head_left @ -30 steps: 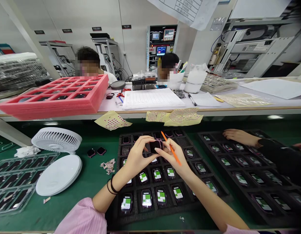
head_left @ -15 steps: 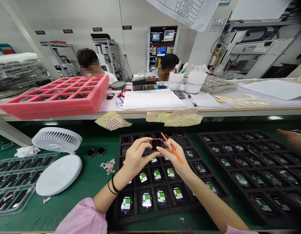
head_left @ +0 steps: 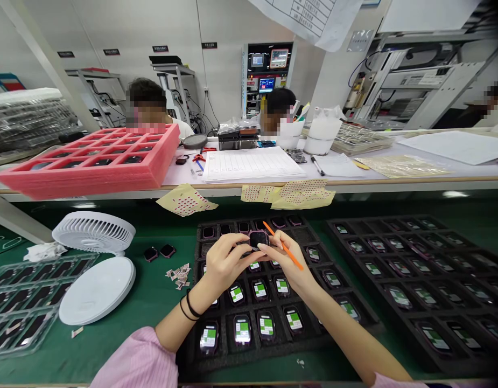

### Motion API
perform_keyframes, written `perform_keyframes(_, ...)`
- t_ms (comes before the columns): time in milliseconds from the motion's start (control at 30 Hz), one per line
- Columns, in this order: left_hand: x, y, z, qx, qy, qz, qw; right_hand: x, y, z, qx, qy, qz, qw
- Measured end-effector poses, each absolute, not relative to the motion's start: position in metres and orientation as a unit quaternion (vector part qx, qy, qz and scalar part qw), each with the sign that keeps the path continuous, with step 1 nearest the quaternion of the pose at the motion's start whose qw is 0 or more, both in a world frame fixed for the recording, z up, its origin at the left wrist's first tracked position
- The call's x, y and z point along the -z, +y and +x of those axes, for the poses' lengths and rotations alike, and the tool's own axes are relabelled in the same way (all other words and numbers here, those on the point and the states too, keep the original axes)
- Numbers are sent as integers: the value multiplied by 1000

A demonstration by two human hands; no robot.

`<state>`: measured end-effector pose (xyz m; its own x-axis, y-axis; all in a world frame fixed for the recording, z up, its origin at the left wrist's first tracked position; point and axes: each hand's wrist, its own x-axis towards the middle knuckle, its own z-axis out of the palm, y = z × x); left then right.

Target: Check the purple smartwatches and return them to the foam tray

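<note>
Between my two hands is a dark watch case (head_left: pixel 259 239) with a purplish rim, its black face up, above a black foam tray (head_left: pixel 228 357). My left hand (head_left: pixel 228 257) pinches its left side. On the right, my right hand (head_left: pixel 288 253) grips the case's other side and also keeps an orange stick (head_left: pixel 291 254) under its fingers, slanting up to the left. Below them, the tray's compartments hold several watch cases with green-and-white labels (head_left: pixel 243 330); dark-faced ones sit in its back row.
A white fan (head_left: pixel 97 291), two watch cases (head_left: pixel 159 252) and small paper pieces (head_left: pixel 179 276) lie left. Another black tray (head_left: pixel 398 345) is at right. The shelf (head_left: pixel 232 188) bears a pink foam tray (head_left: pixel 152 175). Two people sit beyond.
The other person's hand over the right tray has gone from view. My hands have barely moved, with the watch case and orange stick shifting slightly left.
</note>
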<state>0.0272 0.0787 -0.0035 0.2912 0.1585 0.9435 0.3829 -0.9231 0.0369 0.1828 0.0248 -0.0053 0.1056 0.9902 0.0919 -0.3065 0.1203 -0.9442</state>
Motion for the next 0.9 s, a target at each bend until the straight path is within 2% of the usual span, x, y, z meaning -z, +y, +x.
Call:
perform_keyframes(500, 1, 82, 23, 549, -195, -811, 57, 5, 27, 180, -521, -404, -421, 623)
perform_keyframes(767, -6, 81, 17, 388, -252, -884, -68, 12, 28, 185, -486, -435, -433, 622)
perform_keyframes(900, -8, 81, 17, 374, -273, -875, -142, 10, 30, 188, -514, -430, -423, 610)
